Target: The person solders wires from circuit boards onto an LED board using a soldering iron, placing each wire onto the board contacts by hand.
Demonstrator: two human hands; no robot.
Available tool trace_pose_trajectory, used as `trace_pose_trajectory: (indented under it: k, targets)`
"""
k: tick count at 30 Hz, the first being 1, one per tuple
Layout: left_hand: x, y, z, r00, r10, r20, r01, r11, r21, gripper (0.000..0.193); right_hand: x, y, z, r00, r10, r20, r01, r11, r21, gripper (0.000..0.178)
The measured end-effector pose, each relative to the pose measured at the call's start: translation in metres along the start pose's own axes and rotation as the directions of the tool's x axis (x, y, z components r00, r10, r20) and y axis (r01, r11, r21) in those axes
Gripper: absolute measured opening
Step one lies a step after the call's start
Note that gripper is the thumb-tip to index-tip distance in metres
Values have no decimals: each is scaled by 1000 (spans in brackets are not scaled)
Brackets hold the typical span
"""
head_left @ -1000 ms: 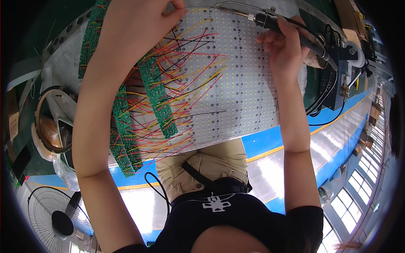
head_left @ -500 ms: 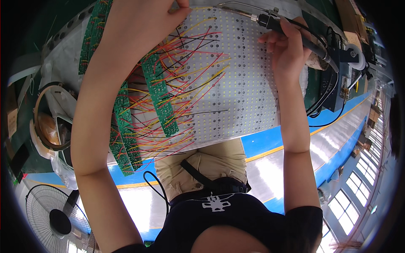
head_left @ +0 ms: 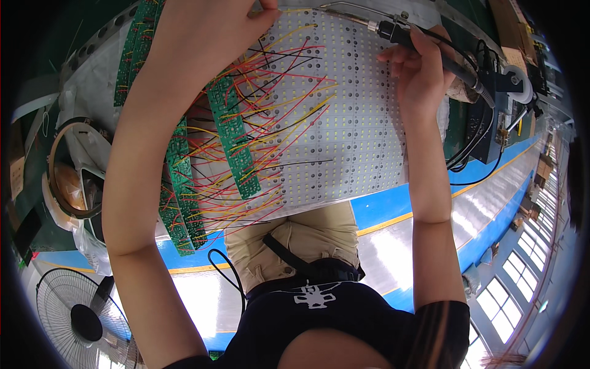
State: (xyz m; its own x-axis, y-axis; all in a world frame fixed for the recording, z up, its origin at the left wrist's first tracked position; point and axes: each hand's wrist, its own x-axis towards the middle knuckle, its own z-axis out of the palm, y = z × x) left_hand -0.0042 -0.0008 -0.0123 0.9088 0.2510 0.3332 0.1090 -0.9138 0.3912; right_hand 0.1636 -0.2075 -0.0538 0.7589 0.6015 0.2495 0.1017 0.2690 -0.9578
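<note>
Wires (head_left: 268, 116) in red, yellow and black fan from green circuit boards (head_left: 232, 136) lying over a dotted panel (head_left: 369, 123), many ends loose, so much looks left (what is done is too small to judge). Right hand (head_left: 424, 71) grips a soldering iron (head_left: 399, 35); left hand (head_left: 224, 27) is pinched closed, contents unclear.

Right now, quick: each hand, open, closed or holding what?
Left hand: fingertips closed in a pinch; a firm grip on the yellow wire can't be confirmed.
Right hand: closed, holding the soldering iron.
</note>
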Motion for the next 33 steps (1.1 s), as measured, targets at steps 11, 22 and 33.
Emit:
trace_pose_trajectory:
  k: [11,22,33]
  targets:
    - [-1,7,0,999,9,-44,-6,998,65,7,0,-1,2,1000,-16,4,16,1000,-23,16]
    - [-1,-6,5,999,19,-28,-19,1000,11,8,-1,-4,5,1000,-27,4,27,998,-57,15]
    - [-1,3,-1,1000,9,-20,-8,1000,30,8,-2,-5,7,999,-44,3,44,997,-56,17]
